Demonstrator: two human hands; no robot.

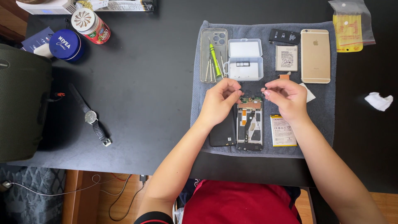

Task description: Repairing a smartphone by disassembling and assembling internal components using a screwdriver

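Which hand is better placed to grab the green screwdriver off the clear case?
Left, probably. The left hand sits just below the clear phone case where the green screwdriver lies. The right hand is farther away, past the white parts box, and would have to cross over the opened phone.

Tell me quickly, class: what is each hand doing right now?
Left hand: fingers curled and pinched above the opened phone; whether it holds anything cannot be told.
Right hand: fingers pinched together; anything held is too small to tell.

Black phone cover [222, 132] partly under left wrist
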